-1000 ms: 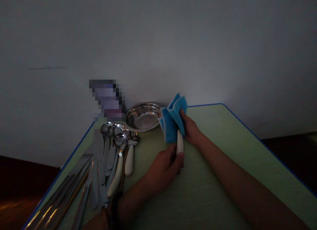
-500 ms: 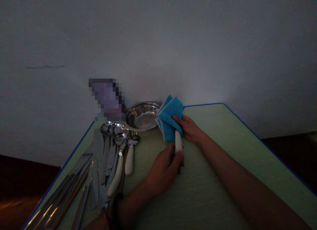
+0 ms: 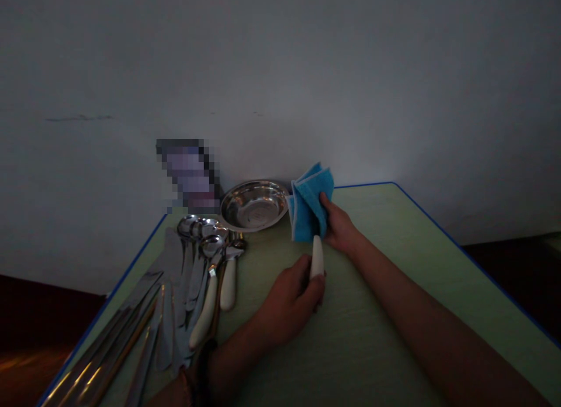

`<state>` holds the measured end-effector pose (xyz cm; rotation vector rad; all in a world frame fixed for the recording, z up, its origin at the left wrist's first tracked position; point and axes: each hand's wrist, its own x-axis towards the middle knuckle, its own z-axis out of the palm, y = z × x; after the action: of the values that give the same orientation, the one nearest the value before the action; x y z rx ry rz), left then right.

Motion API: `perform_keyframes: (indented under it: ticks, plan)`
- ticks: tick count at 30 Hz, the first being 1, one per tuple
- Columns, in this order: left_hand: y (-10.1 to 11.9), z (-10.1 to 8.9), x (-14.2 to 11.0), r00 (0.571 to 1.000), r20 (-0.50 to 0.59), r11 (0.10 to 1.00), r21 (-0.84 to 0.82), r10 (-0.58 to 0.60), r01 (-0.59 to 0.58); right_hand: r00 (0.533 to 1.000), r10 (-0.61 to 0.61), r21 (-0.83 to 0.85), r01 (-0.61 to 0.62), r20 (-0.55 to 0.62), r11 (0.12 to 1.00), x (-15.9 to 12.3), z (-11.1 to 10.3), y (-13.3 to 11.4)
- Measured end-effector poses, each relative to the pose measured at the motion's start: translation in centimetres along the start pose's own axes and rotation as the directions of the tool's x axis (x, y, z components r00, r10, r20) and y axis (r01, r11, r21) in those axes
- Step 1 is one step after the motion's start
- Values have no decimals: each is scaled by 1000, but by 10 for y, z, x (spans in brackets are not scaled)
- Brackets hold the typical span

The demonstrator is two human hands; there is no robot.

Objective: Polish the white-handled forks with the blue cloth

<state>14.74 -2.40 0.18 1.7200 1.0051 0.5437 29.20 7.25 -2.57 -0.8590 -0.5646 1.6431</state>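
Above the middle of the desk (image 3: 403, 237) is a utensil (image 3: 317, 258) with a white handle, tilted up and away; its far end is hidden in the folds of a blue cloth (image 3: 309, 205), so its kind cannot be told; the left hand (image 3: 293, 299) is curled closed around the lower part of the handle, thumb along it; the right hand (image 3: 342, 226) pinches the cloth, its thumb on the near face, its other fingers mostly hidden; behind and to the left of the cloth, a round metal bowl (image 3: 256, 214) sits near the wall (image 3: 307, 56); nearer and further left lies a pile of spoons (image 3: 213, 243), one with a curved white handle (image 3: 205, 316); next to them, long flat metal cutlery (image 3: 105, 342) runs along the left edge; behind the pile, a blurred-out slab (image 3: 188, 173) leans by the wall; a dark band (image 3: 204, 360) circles the left wrist.
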Motion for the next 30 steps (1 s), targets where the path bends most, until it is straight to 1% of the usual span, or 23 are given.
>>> perform_keyframes:
  ticks: [2, 6, 8, 10, 12, 15, 17, 19, 22, 25, 27, 28, 30]
  plan:
    - [1, 1, -1, 1000, -4, 1000, -30, -8, 8, 1000, 1, -20, -1, 17, 1000, -1, 1, 0]
    - [1, 3, -2, 1000, -12, 992, -125, -10, 8, 994, -18, -136, 33, 108, 990, -5, 4, 2]
    - [2, 3, -2, 1000, -21, 988, -152, -7, 4, 991, -18, -150, 37, 129, 988, -6, 4, 3]
    - [2, 4, -2, 999, -28, 987, -160, -15, 11, 994, -8, -127, 22, 110, 992, -5, 3, 3]
    - [1, 4, -1, 999, -36, 989, -148, -28, 22, 998, 9, -77, -4, 62, 997, -4, 2, 2]
    - [0, 4, -1, 998, -41, 995, -95, -41, 37, 997, 81, 24, -81, 0, 996, -2, 3, -1]
    - [0, 4, -1, 998, -40, 998, -48, -39, 37, 992, 127, 78, -126, 3, 989, -1, 4, -4]
    - [-1, 3, -1, 999, -40, 999, -35, -33, 32, 990, 142, 113, -143, 18, 983, -2, 5, -6]
    - [-2, 3, -2, 999, -33, 995, -94, -26, 22, 994, 106, 162, -106, 12, 981, -2, 4, -9]
    - [-3, 4, -2, 999, -51, 986, -167, -4, -4, 1000, -15, 259, 15, 1, 966, -2, 1, -12]
    - [-3, 5, -3, 997, -79, 978, -207, 13, -29, 997, -77, 321, 66, 22, 945, -2, 1, -15]
    - [-3, 5, -3, 996, -92, 973, -226, 17, -38, 995, -85, 336, 65, 46, 940, -3, 1, -15]
    - [-2, 6, -3, 994, -110, 966, -255, 11, -39, 994, -51, 316, 18, 97, 948, -6, 4, -17]
